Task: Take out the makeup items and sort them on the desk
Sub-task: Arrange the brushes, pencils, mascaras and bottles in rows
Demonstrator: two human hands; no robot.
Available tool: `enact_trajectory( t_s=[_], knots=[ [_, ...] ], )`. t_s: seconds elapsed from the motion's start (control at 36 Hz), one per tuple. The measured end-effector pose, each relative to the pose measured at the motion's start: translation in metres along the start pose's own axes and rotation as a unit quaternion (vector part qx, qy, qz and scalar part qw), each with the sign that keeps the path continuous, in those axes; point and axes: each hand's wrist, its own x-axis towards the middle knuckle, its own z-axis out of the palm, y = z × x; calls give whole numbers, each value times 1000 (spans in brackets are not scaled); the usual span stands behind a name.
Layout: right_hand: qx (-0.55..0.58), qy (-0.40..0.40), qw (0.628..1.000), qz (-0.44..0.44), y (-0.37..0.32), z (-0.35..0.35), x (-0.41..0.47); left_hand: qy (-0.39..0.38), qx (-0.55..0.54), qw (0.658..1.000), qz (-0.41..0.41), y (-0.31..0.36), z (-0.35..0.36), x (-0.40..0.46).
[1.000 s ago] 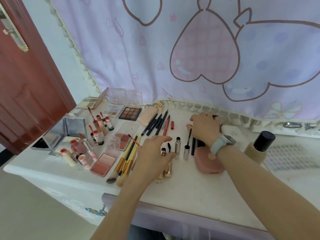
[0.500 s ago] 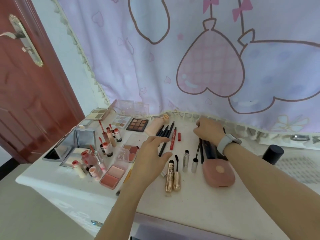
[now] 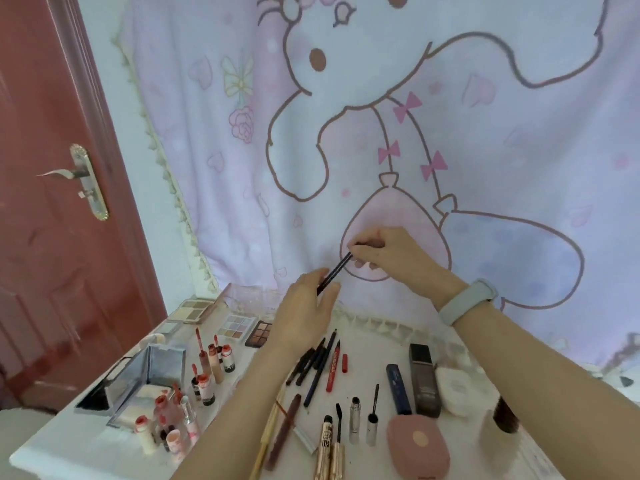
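Pencils [image 3: 317, 363] left of mascaras [image 3: 349, 424] (palettes [image 3: 239, 325] behind)

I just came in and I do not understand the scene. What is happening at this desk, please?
A person is sorting makeup on a white desk. The right hand pinches a thin dark pencil and holds it up in the air, and the left hand touches its lower end with straight fingers. Below, other items already lie in groups: pencils, mascara tubes, lip glosses and palettes.
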Motion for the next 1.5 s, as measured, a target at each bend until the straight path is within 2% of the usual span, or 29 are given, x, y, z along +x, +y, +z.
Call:
enact_trajectory(
  t_s=[0.08,0.19,0.31,0.53,0.61,0.78,0.83,0.94,1.03,1.11,1.22,1.33,1.42,1.5],
  knots=[
    [56,16,998,-23,-13,-8,-5,30,-35,998,35,17,-10,8],
    [106,19,994,-20,-19,-22,-16,67,43,993,91,31,-21,10],
    [81,-12,996,-39,-25,-32,-31,59,101,983,138,43,-30,10],
    [20,17,996,-91,-30,-44,-45,81,129,973,175,58,-30,12],
    [-20,24,995,-99,-22,-48,-46,49,102,981,159,60,-25,15],
    [-78,24,990,-111,-2,-55,-40,-77,-32,991,105,62,-15,27],
    [-96,16,990,-104,5,-57,-33,-114,-44,989,86,60,-14,34],
    [-95,10,993,-74,23,-60,-14,-146,42,985,77,47,-6,48],
    [-109,2,992,-62,39,-57,-2,-98,165,975,112,34,6,54],
    [-184,-31,981,-59,55,-53,4,-52,240,959,138,18,17,55],
    [-310,-110,940,-90,75,-43,6,-69,256,953,148,-3,33,52],
    [-341,-135,927,-76,93,-34,8,-95,272,948,135,-25,44,50],
    [-349,-164,920,-67,102,-28,11,-157,240,951,112,-32,48,51],
    [-361,-180,913,-54,109,-24,15,-248,201,947,42,-38,47,51]
  ],
)
